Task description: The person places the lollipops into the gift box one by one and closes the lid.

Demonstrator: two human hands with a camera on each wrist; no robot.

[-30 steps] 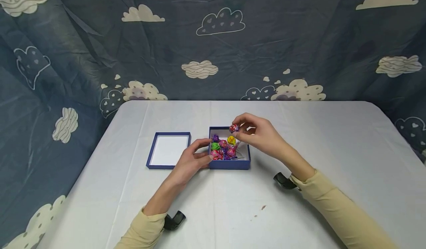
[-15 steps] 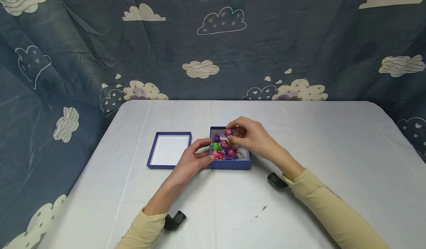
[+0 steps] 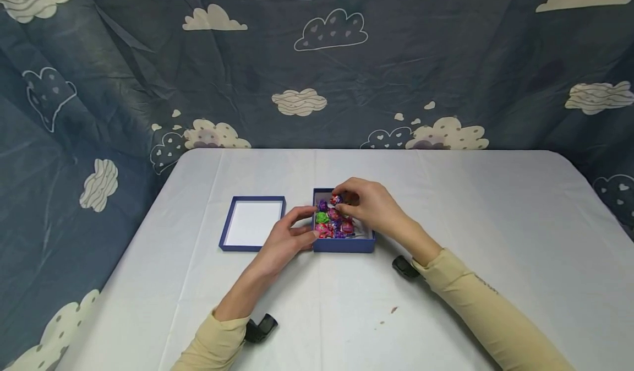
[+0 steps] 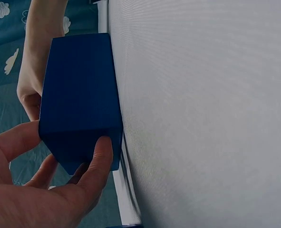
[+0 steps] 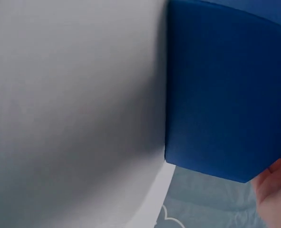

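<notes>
An open blue box (image 3: 344,245) with a pale inside stands mid-table, filled with several wrapped lollipops (image 3: 322,217) in green, pink and purple. My left hand (image 3: 286,241) holds the box's left end, its thumb and fingertips spread on the wall and rim; the left wrist view has these fingers (image 4: 102,154) against the blue wall. Over the box's back part, my right hand (image 3: 371,203) pinches a red-and-purple lollipop (image 3: 336,200) between thumb and forefinger. Its stick is hidden by the hand. The right wrist view mostly catches the box wall (image 5: 226,95).
Left of the box lies a shallow blue-edged lid (image 3: 255,222), white inside up. A white cloth covers the table (image 3: 446,206). Behind rises a dark curtain (image 3: 223,74) with a cloud print. Small brown specks (image 3: 393,310) mark the cloth near the front.
My right hand has moved left and lower over the box with the pinched lollipop, now covering the yellow one. The left hand, box and lid have stayed in place.
</notes>
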